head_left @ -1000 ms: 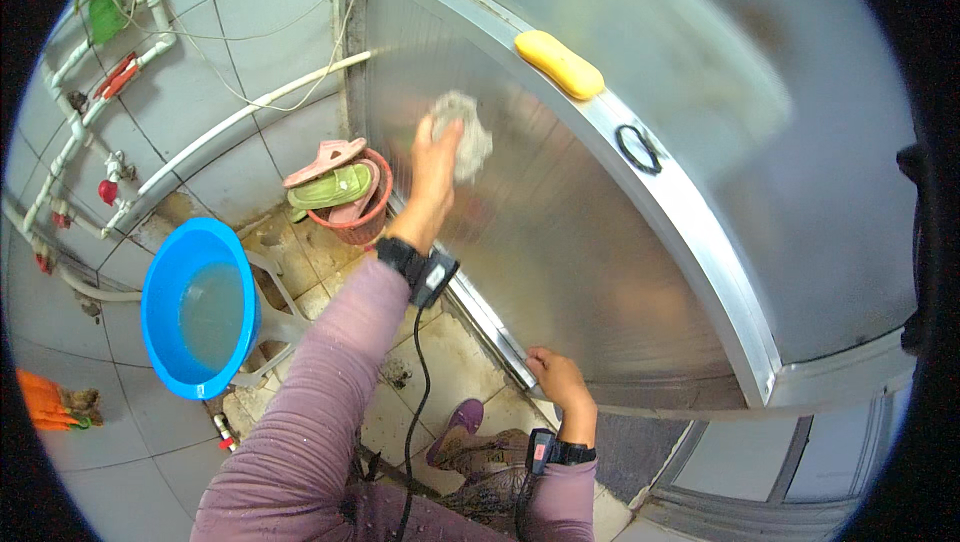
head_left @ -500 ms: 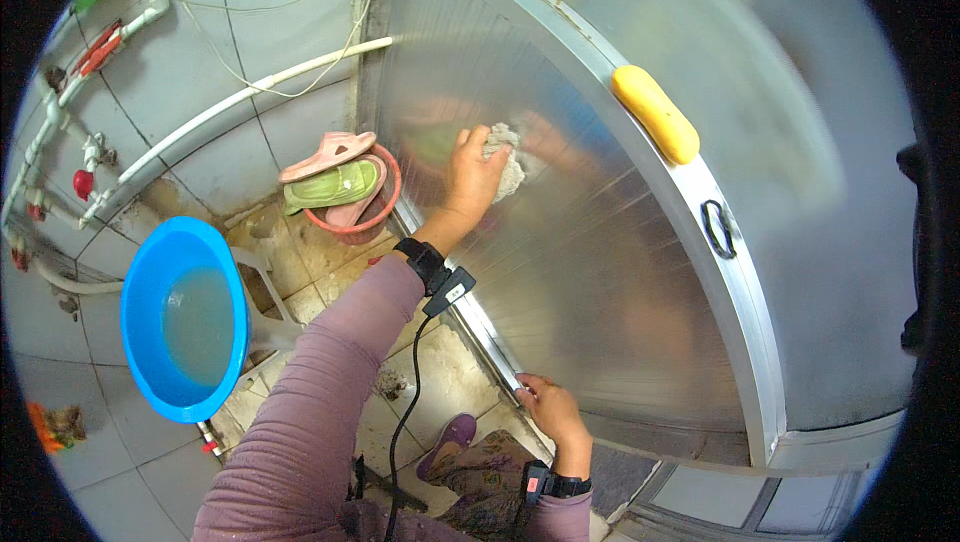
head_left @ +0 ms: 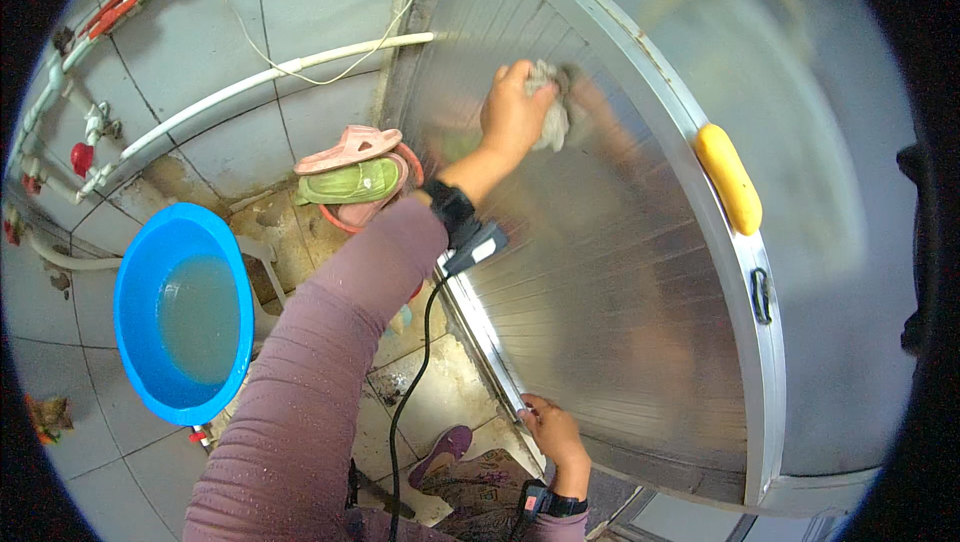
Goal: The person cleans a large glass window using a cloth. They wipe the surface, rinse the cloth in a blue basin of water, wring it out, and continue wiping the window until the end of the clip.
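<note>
My left hand (head_left: 514, 120) is closed round a crumpled pale grey cloth (head_left: 552, 122), pressed against the upper part of a ridged, semi-transparent door panel (head_left: 590, 272). The panel reflects the hand. Lower down, my right hand (head_left: 553, 430) curls its fingers over the door's silver metal edge (head_left: 482, 327). Black bands sit on both wrists, and a black cable runs down from the left one. On the far metal rail of the door lies a long yellow object (head_left: 729, 179), with a black oval handle (head_left: 762, 296) below it.
To the left, a blue basin (head_left: 128, 337) of cloudy water is raised off the tiled floor. A red basket (head_left: 410, 161) holds pink and green slippers (head_left: 350, 183) beside the door. White pipes (head_left: 250, 85) run along the tiled wall. A purple shoe (head_left: 441, 454) shows below.
My left hand has slid the cloth up and to the right across the panel. My right hand keeps its hold on the door edge. The view has shifted slightly.
</note>
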The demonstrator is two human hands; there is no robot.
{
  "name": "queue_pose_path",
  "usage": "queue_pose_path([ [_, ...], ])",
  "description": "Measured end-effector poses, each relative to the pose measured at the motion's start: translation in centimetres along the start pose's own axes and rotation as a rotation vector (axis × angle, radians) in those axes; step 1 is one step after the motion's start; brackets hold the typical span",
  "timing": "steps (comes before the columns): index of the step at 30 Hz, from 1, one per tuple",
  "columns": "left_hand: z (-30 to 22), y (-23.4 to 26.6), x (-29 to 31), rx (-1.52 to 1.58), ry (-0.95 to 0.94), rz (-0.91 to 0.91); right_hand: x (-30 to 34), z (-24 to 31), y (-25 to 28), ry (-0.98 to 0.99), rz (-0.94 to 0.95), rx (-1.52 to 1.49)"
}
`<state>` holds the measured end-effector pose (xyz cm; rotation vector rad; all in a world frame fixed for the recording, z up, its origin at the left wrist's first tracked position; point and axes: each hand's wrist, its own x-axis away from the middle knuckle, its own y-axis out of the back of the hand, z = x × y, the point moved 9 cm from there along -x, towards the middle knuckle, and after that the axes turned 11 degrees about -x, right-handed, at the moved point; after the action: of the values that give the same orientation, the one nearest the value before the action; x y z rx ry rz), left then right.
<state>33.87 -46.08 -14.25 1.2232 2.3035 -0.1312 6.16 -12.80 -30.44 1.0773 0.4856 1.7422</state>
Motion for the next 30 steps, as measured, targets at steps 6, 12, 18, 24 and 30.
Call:
queue_pose_path([
  [6, -0.2, 1.1, -11.9, -0.05, -0.058, -0.144, -0.1, 0.2, -1.0, 0.03, 0.058, 0.063],
  [12, 4.7, 1.4, -8.8, 0.002, 0.113, -0.06, 0.0, -0.1, -0.2, 0.017, -0.017, 0.049],
  [18, 0.0, 2.1, -11.2, 0.12, -0.017, -0.158, -0.1, 0.3, -1.0, 0.035, 0.031, 0.019],
  [24, 1.0, 1.6, -11.3, 0.036, -0.128, -0.075, -0.8, -0.5, -1.1, -0.019, 0.028, 0.051],
  [30, 4.5, 2.5, -18.0, 0.223, -0.003, -0.181, -0.5, -0.6, -1.8, -0.05, 0.084, 0.076],
])
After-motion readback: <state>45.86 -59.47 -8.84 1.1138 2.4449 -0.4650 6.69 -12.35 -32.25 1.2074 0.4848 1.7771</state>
